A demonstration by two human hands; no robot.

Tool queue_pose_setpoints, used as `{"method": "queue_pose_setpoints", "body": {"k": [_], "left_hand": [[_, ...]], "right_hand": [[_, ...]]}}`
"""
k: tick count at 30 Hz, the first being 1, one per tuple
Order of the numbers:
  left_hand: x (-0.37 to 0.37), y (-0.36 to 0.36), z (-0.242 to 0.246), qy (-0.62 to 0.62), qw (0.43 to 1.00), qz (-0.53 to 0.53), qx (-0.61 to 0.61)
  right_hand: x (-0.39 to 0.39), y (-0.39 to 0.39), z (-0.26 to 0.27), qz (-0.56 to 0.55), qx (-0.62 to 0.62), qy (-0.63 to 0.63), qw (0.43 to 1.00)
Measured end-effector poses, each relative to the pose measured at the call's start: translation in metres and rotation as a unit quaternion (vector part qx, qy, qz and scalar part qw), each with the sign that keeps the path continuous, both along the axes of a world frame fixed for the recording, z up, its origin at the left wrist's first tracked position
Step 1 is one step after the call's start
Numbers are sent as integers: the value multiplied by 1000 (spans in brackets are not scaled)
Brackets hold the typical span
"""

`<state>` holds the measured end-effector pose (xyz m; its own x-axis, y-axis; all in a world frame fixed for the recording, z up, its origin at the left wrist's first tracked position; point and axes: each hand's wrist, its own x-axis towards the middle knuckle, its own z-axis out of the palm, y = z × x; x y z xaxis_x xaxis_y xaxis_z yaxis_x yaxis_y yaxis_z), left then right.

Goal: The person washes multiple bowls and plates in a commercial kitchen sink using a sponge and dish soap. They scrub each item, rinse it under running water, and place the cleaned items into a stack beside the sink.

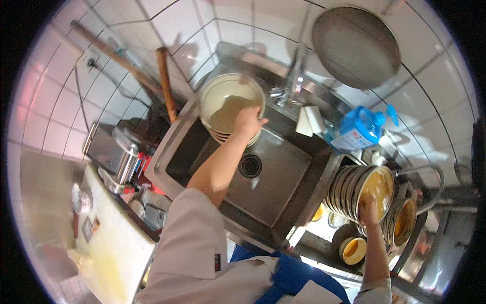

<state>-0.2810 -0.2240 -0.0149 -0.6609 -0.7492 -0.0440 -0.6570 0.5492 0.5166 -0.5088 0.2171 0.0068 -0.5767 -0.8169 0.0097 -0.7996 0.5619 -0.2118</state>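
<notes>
My left hand (249,121) grips the near right rim of the top bowl in a stack of pale bowls (224,91), at the back left corner of a steel sink (296,182). At the right, my right hand (369,209) lies at the near inner rim of the top bowl of a tall stack of dark-rimmed bowls (347,186); that bowl has yellow-orange residue or liquid inside. Its fingers are partly hidden in the bowl. Another stack of soiled bowls (404,222) stands just right of it, and a small bowl with orange residue (353,250) sits nearer me.
Behind the sink are a faucet (279,95), white sponges (309,121) and a blue plastic jug (358,129). A large round pan or lid (357,47) is on the tiled wall. Wooden handles (166,83) lean at the left, above a cutting board (110,243).
</notes>
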Motion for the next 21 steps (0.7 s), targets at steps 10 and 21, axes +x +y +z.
{"method": "queue_pose_setpoints", "body": {"k": [10,21], "left_hand": [[-79,236,44,174,917,-111,341],[-131,353,51,118,767,-2,631]], "right_hand": [[-11,4,-10,-239,-46,-118,963],[-43,38,34,-439,-591,-475,482]]}}
